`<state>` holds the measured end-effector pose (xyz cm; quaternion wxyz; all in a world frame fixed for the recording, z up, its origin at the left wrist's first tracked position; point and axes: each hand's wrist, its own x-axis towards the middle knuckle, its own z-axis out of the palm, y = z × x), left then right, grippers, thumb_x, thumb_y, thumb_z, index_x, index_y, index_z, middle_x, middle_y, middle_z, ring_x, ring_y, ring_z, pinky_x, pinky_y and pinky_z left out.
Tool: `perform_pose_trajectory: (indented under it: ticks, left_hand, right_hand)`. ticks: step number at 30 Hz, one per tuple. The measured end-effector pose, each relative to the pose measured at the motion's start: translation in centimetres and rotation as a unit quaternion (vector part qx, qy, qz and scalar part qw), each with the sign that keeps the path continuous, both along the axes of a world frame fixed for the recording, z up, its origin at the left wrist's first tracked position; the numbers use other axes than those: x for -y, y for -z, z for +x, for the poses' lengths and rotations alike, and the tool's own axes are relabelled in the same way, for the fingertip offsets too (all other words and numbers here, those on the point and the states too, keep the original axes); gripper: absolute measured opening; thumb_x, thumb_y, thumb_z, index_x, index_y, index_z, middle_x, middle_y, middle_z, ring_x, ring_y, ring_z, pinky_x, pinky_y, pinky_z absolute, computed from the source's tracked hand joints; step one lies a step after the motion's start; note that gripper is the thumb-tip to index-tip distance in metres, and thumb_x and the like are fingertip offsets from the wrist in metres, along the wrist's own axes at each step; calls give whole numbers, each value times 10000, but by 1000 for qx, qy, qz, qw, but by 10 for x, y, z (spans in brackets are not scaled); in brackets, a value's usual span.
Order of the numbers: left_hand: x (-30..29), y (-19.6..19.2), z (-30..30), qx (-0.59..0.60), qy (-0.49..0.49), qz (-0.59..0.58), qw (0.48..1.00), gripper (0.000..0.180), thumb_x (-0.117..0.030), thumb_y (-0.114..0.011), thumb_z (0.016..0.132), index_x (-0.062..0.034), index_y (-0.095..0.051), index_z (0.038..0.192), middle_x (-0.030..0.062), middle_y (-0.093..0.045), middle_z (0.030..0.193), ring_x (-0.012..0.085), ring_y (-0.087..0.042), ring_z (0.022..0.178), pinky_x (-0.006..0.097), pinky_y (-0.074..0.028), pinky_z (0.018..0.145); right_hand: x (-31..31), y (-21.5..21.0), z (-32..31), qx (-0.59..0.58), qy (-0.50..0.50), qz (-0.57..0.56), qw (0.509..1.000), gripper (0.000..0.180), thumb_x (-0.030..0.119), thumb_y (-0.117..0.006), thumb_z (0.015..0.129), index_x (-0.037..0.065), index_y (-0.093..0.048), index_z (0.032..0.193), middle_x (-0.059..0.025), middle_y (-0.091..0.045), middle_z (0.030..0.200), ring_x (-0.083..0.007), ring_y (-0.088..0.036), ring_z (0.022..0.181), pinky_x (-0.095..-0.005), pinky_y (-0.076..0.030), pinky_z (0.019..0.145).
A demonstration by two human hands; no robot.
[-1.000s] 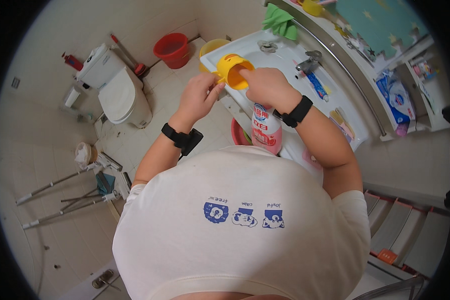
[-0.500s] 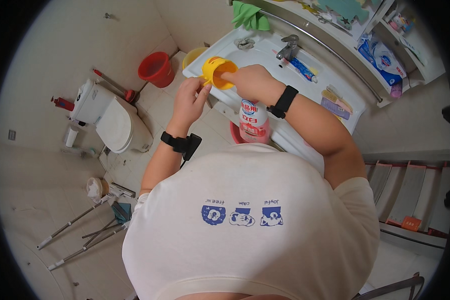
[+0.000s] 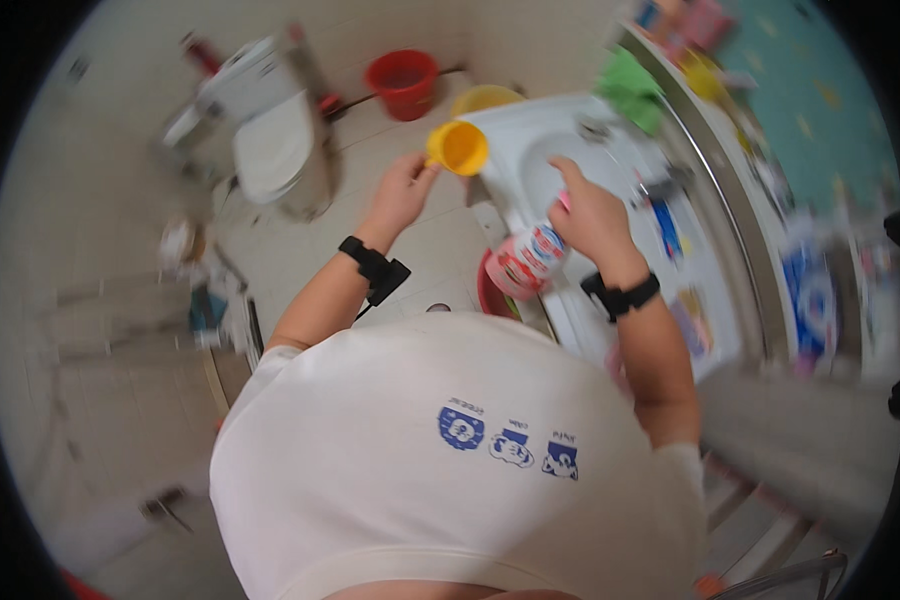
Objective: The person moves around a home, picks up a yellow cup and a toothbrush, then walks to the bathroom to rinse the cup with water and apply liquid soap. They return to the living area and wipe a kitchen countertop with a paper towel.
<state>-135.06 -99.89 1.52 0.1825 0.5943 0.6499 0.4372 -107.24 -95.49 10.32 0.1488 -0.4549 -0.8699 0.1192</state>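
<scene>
My left hand grips a yellow cup at its handle side. The cup's round mouth faces me, past the near left corner of the white washbasin. To its right, my right hand is closed around the pink neck of a bottle with a white, red and pink label, its index finger stretched out beyond it. The bottle leans, its base toward me and to the left, over the basin's front edge. The hand hides much of the bottle's top.
A red tub sits below the bottle. Beyond the basin's left end are a red bucket and a yellow basin. A toilet stands at the left. A green cloth hangs by the rail; a toothpaste tube lies near the tap.
My right hand has drawn away from the cup's mouth to the right, and the bottle has gone from upright to tilted. My view has turned left, blurring the surroundings. My left hand keeps the cup.
</scene>
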Motion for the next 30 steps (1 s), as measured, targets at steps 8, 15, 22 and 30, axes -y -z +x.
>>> perform_pose_trajectory:
  ticks: [8,15,22,30]
  left_hand:
    - [172,-43,11,31,-234,-86,968,271,-269,-581,929,1,-597,907,91,-565,716,195,-521,667,336,-435,630]
    - [260,-34,-82,52,-366,-91,925,276,-274,-583,926,1,-597,916,84,-578,719,187,-527,659,324,-438,624]
    - [352,-26,-201,51,-474,-101,873,267,-274,-563,937,-13,-599,984,65,-609,746,154,-567,678,304,-450,634]
    - [401,-6,-317,95,-581,-56,806,276,-267,-564,915,3,-609,954,122,-608,743,259,-582,681,370,-450,640]
  right_hand:
    - [24,4,-27,-4,-167,-141,976,454,158,-580,768,138,-511,1216,-190,-656,902,-399,-625,853,-474,-494,729]
    - [39,37,-124,-3,-220,-146,965,436,138,-600,772,87,-512,1195,-231,-645,1003,-425,-609,956,-475,-491,812]
    - [64,44,-254,45,-261,-180,947,489,146,-623,770,84,-510,1241,-216,-643,979,-375,-633,919,-425,-496,809]
    - [68,54,-394,-1,-329,-203,922,468,152,-630,770,101,-519,1222,-202,-655,952,-365,-639,896,-422,-499,796]
